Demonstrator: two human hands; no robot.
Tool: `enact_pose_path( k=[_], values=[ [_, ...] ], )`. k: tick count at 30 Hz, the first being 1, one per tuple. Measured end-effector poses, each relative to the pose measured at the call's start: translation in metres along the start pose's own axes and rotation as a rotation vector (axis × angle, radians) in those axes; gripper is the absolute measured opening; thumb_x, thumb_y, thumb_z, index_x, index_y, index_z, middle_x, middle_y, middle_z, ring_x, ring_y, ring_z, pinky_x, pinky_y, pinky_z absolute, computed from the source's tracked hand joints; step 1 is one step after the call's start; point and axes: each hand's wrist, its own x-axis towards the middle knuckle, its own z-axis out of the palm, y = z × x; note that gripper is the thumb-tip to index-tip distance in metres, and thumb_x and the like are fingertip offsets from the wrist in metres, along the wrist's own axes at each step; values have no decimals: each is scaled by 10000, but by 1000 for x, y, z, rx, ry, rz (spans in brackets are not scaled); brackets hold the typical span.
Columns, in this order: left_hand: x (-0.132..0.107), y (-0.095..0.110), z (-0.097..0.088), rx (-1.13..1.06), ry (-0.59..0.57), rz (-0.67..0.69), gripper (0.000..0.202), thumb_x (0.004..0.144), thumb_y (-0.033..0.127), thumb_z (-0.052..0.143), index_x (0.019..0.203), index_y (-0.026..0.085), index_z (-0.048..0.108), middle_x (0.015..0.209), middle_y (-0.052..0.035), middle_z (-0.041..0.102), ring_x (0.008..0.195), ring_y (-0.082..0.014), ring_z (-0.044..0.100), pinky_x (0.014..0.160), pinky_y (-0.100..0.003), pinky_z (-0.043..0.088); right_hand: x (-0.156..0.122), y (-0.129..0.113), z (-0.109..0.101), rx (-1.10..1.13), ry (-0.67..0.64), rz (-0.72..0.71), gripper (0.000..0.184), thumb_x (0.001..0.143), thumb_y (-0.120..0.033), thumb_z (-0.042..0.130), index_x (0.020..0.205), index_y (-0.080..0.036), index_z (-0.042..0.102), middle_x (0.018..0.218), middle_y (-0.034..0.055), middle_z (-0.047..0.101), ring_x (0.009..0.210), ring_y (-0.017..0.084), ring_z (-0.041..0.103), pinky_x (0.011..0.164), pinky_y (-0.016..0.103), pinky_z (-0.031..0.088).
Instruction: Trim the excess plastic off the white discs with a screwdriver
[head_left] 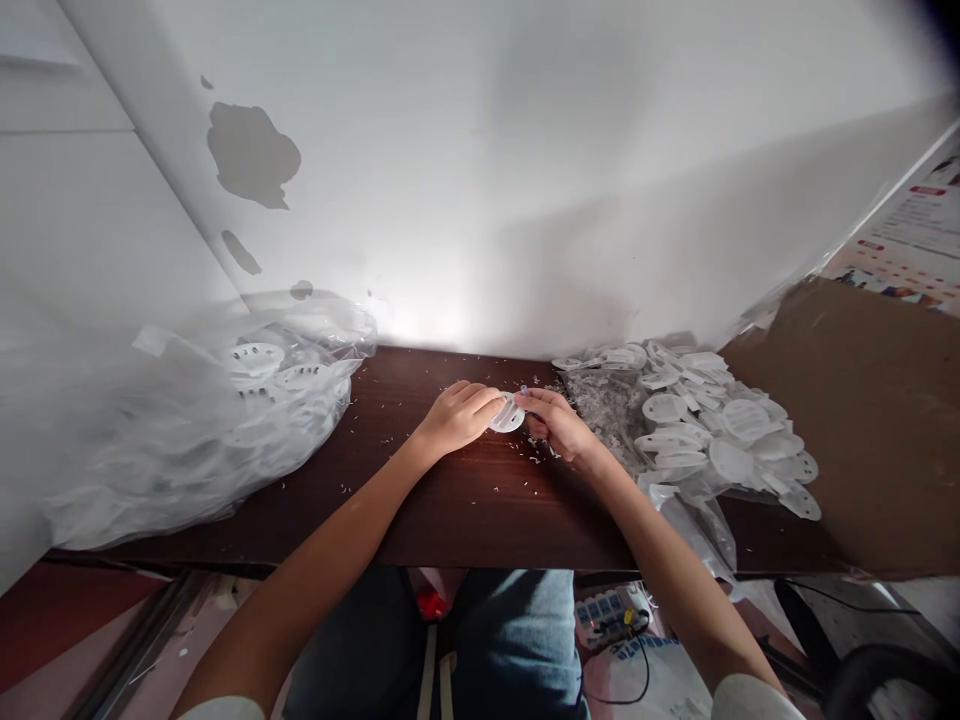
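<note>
Over the middle of the table, a white oval plastic piece (508,414) with slots is gripped at its left side by my left hand (463,412), fingers closed along its edge. My right hand (556,422) is closed in a pinch at the piece's right edge. A tiny pale purplish bit shows at those fingertips, too small to name. On the right lies a heap of similar white plastic pieces (739,420), beside a mound of small white scraps (607,405). At the left, a clear plastic bag (202,460) holds more of the white pieces.
The dark brown table (465,520) is sprinkled with tiny white shavings. A white wall with peeled patches rises behind it. A cardboard box (862,420) stands at the right. Below the table edge are my legs and a power strip (611,615) with cables.
</note>
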Motion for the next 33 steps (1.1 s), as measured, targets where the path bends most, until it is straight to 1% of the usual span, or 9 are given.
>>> enact_pose_path(
  k=[7,13,21,24,25,27,29,31,33],
  values=[
    [0,1,2,91,68,-13,235,939,112,638,1145,213,685,1149,-91,773,1050,-253,750,914,-416,601,4,7,-2,21,24,-17,382,773,-510,846,890,-194,665,534,-95,388,443,62,246,432,245,176],
    [-4,-3,5,73,21,-19,261,926,110,639,1153,220,708,1165,-97,761,1016,-254,752,894,-410,601,2,5,0,-8,20,-22,393,766,-525,848,827,-204,629,544,-81,419,448,68,279,429,249,218],
    [-4,-4,6,-1,-36,-43,265,942,141,652,1168,261,723,1175,-79,749,1018,-232,752,926,-380,595,2,3,1,-5,39,-12,407,745,-532,851,803,-210,610,529,-91,375,457,70,243,437,252,181],
    [-2,0,5,-40,-20,-48,215,943,155,661,1127,247,724,1139,-77,758,990,-225,752,912,-374,596,2,3,1,-3,37,-26,413,757,-544,843,787,-214,597,534,-91,357,461,73,241,448,254,190],
    [-1,3,6,-65,-1,-67,189,942,165,665,1107,236,722,1132,-80,759,987,-223,749,905,-371,596,2,3,0,-3,33,-37,410,786,-561,816,785,-213,599,550,-79,388,461,75,251,452,258,201],
    [2,8,8,-150,73,-175,145,938,195,674,1076,209,717,1117,-91,758,987,-219,740,884,-360,596,3,4,-1,-10,26,-69,407,872,-600,712,820,-204,637,643,-34,511,468,80,286,461,268,231],
    [6,15,11,-309,158,-389,161,939,255,688,1082,187,716,1083,-95,759,951,-212,733,826,-338,597,2,3,-1,-78,40,-113,422,947,-605,594,908,-197,696,781,12,614,494,95,342,476,278,270],
    [9,19,14,-531,186,-630,246,944,340,700,1127,177,720,1031,-87,767,892,-207,730,754,-314,586,1,2,0,-259,90,-200,396,983,-558,547,981,-205,726,849,31,660,563,129,441,531,286,350],
    [11,21,16,-733,173,-798,328,929,415,724,1148,171,730,998,-81,778,872,-215,732,720,-303,572,-1,1,2,-501,149,-350,323,999,-480,550,1006,-213,731,913,52,705,730,183,578,677,309,454]
  ],
)
